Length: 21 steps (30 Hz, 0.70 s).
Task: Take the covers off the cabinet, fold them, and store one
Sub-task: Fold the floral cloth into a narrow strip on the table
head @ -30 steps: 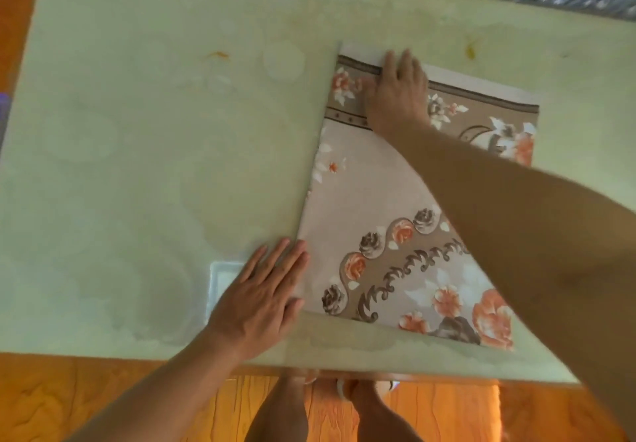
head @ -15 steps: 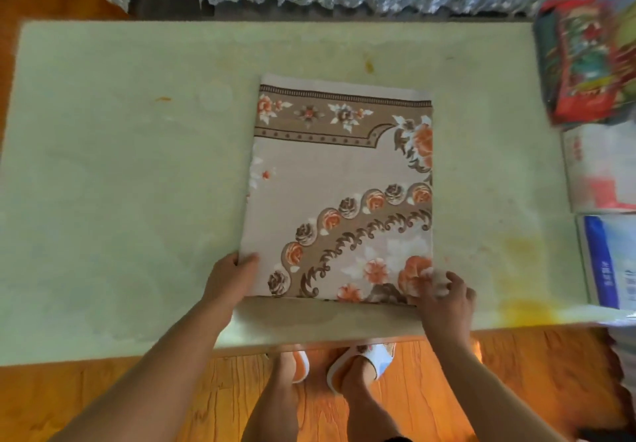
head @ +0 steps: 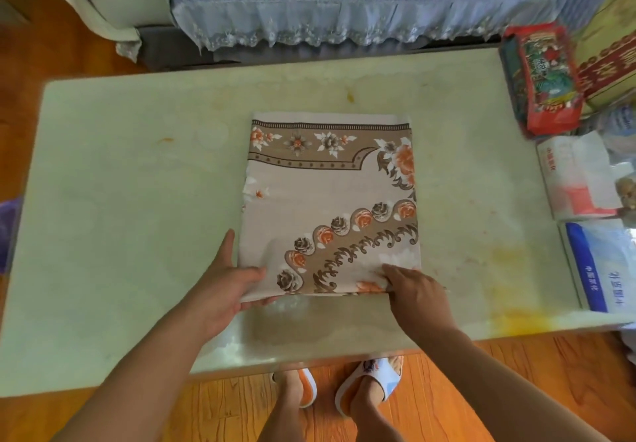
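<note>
A folded beige cover (head: 327, 194) with orange and brown flowers lies flat in the middle of the pale green table (head: 120, 200). My left hand (head: 223, 283) grips the cover's near left corner, thumb on top and fingers underneath. My right hand (head: 413, 290) pinches the near right corner, its fingers curled over the edge. The near edge of the cover is slightly raised off the table.
Red and green packets (head: 543, 77), a box (head: 609, 63) and white and blue packages (head: 592, 221) crowd the table's right end. A sofa with a blue lace cover (head: 344, 4) stands behind the table. My slippered feet (head: 344, 390) show on the wooden floor below.
One second ago both hands lay flat, pressing the cover. The right hand came back from the far edge to the near right corner. Both hands now hold the near corners.
</note>
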{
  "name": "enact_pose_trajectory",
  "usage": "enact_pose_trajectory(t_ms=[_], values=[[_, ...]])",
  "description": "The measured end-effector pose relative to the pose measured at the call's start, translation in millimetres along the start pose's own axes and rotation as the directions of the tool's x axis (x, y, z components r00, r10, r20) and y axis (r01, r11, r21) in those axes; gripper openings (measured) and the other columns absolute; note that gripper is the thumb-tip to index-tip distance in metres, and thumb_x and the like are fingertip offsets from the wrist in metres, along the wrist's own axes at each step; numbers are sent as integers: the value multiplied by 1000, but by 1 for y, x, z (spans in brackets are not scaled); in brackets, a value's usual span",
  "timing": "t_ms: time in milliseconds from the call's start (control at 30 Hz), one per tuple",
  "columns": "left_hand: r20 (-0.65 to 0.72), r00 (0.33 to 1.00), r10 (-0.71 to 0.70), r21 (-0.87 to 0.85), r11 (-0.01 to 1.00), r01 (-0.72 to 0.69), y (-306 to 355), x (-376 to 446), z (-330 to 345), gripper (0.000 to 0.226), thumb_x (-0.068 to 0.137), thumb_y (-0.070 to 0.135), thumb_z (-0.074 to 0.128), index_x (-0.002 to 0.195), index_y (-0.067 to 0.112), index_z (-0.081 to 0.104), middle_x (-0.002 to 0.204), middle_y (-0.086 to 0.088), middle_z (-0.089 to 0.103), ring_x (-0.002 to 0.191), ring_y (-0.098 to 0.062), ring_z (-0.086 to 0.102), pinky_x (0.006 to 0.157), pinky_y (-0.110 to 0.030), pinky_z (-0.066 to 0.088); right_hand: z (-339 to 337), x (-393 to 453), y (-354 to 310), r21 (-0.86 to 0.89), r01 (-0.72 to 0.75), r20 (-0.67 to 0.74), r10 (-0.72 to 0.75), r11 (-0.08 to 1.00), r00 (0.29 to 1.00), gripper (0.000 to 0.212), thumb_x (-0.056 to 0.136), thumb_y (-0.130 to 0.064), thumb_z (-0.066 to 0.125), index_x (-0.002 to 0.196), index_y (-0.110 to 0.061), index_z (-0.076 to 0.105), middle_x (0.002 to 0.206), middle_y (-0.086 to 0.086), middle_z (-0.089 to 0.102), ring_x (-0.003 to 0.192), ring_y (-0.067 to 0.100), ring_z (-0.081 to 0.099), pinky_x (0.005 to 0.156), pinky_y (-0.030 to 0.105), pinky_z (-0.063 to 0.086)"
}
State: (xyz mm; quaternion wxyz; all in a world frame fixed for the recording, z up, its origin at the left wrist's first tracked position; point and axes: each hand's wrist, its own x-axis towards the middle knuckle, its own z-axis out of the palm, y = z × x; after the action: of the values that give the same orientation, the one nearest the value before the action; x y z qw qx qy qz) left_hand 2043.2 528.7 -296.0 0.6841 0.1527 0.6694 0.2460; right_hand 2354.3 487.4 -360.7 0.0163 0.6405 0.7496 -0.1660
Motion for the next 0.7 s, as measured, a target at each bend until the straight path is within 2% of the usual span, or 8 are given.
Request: enact_pose_trajectory(t_ms=[167,300,333,400,467,533,600,700], values=[[18,986,-166,93,982,164,14,23,-19,36,98,10,50,132,12,63,125,-19,69,101,-30,67,81,-39,53,0,-27,17,-29,227,26,-227,973,974,60,66,-4,86,124,-14,71,117,1,74,101,22,73,80,36,62],[-61,998,-33,394,917,55,-11,57,-20,34,96,13,57,129,12,62,125,-18,69,104,-29,67,97,-47,53,10,-60,34,-69,196,213,-177,978,961,75,55,-11,93,126,-19,69,119,-5,72,101,17,71,77,32,63],[-122,979,165,654,755,-46,-20,65,-22,44,93,10,58,136,15,56,132,-15,63,111,-31,64,101,-48,52,11,-64,39,-48,153,218,-139,987,966,73,57,-10,92,125,-21,69,119,-7,71,101,16,70,75,32,63],[124,828,547,933,219,-284,-33,71,-29,71,84,-2,60,149,22,44,147,-9,47,131,-32,50,110,-45,45,6,-64,46,24,85,236,-89,996,968,60,70,-9,85,125,-25,68,117,-9,71,99,15,70,73,33,62],[505,720,476,858,-180,-482,-39,75,-39,92,78,-8,59,158,28,30,163,0,29,149,-22,29,121,-37,29,-9,-54,50,50,69,267,-80,996,961,43,87,-13,72,126,-29,66,116,-12,71,99,13,71,79,32,61],[673,691,262,735,-339,-587,-40,87,-52,89,89,7,60,163,29,14,169,11,8,154,-10,11,124,-27,13,-34,-32,54,59,52,329,-69,997,942,31,98,-20,59,125,-33,66,114,-15,71,97,8,69,84,26,55],[681,708,191,724,-325,-609,-37,100,-61,79,94,29,60,161,28,20,166,13,14,154,-8,15,124,-24,12,-69,4,54,12,82,473,-78,997,878,23,100,-26,57,117,-37,68,108,-15,72,94,6,66,82,21,50],[478,802,358,815,160,-557,-26,102,-52,59,93,65,52,141,32,58,146,13,55,135,-12,53,113,-27,39,-130,69,52,15,93,550,-85,996,831,9,89,-28,71,89,-36,71,76,-12,65,78,8,61,62,13,40]])
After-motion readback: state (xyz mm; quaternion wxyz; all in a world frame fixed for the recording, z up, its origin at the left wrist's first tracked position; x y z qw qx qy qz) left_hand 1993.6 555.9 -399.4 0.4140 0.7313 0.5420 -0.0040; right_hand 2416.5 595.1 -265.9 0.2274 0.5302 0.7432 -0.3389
